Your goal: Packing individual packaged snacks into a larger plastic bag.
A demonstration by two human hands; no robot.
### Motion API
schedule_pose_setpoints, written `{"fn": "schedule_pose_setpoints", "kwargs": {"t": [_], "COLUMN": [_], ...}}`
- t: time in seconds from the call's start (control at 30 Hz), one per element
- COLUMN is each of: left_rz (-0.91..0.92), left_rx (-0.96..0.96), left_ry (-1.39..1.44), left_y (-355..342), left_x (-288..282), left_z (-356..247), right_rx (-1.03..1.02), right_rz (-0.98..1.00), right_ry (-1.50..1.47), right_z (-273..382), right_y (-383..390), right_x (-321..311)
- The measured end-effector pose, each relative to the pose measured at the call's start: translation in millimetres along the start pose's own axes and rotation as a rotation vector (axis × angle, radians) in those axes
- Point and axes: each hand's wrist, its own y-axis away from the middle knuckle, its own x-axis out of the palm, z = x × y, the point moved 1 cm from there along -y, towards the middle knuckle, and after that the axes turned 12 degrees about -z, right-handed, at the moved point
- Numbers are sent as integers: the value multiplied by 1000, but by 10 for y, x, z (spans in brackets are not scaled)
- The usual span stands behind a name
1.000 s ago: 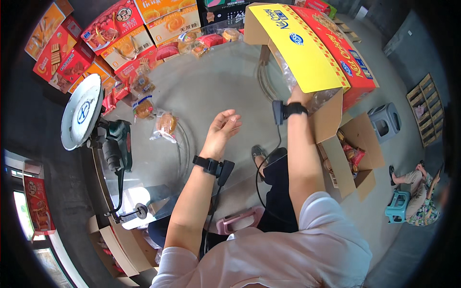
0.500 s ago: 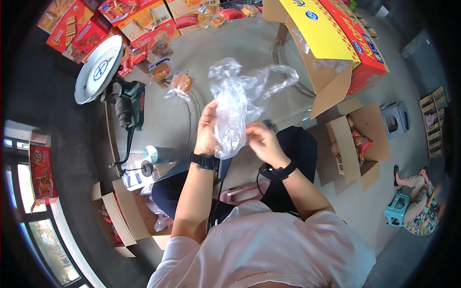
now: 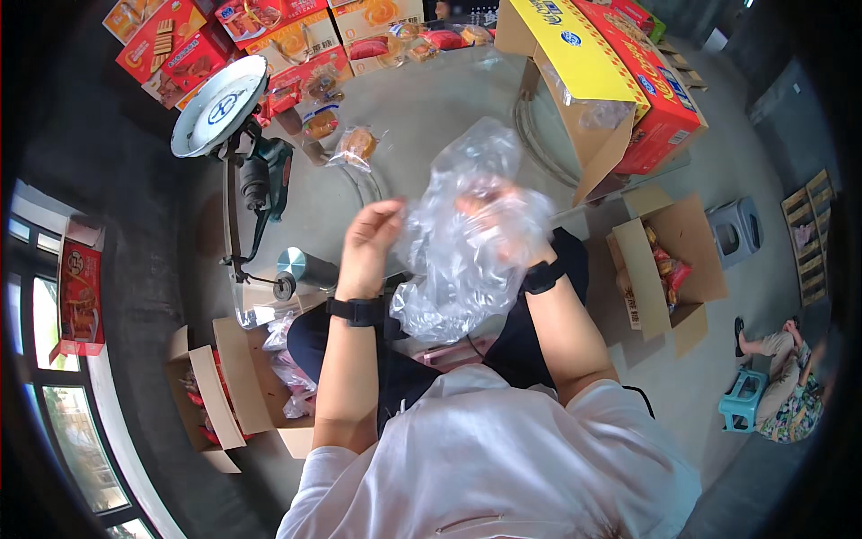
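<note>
A crumpled clear plastic bag (image 3: 453,287) is spread out in front of me, above my lap and the near edge of the table. My right hand (image 3: 498,216) is within or behind its film, showing through it; motion smears the fingers, so their grip is unclear. Beside the bag's left edge is my left hand (image 3: 370,235), thumb and fingertips pinched together. Whether a bit of film sits in that pinch is too small to tell. A black band circles each wrist. On the table beyond lie wrapped pastries, the nearest being a round bun (image 3: 357,146) in clear wrap.
A balance scale with a white pan (image 3: 220,106) and a metal cylinder (image 3: 305,266) stand left. Snack boxes (image 3: 269,27) line the back; an opened yellow-and-red carton (image 3: 620,90) is at right. Cartons (image 3: 242,377) (image 3: 687,242) flank me. A person (image 3: 790,395) sits far right.
The bag has gone from a narrow bunch to a wider, looser spread. My right hand has moved up into the film. My left hand has shifted left, off the bag's body to its edge.
</note>
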Motion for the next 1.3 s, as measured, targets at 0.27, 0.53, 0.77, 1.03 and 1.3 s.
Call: {"fn": "schedule_pose_setpoints", "kwargs": {"t": [0.27,0.53,0.77,1.03,1.3], "left_rz": [-341,-427,-318,-196,-208], "left_rx": [465,601,434,17,-108], "left_ry": [-112,-775,-545,237,384], "left_y": [534,450,593,930,1118], "left_x": [111,419,148,230,191], "left_z": [-715,-350,-245,-485,-534], "right_rx": [-635,-509,-487,-676,-751], "right_rz": [-596,-463,-549,-586,-631], "right_ry": [733,534,422,811,838], "right_z": [-54,-17,46,-144,4], "right_y": [87,292,311,341,290], "right_x": [1,218,-33,-177,-235]}}
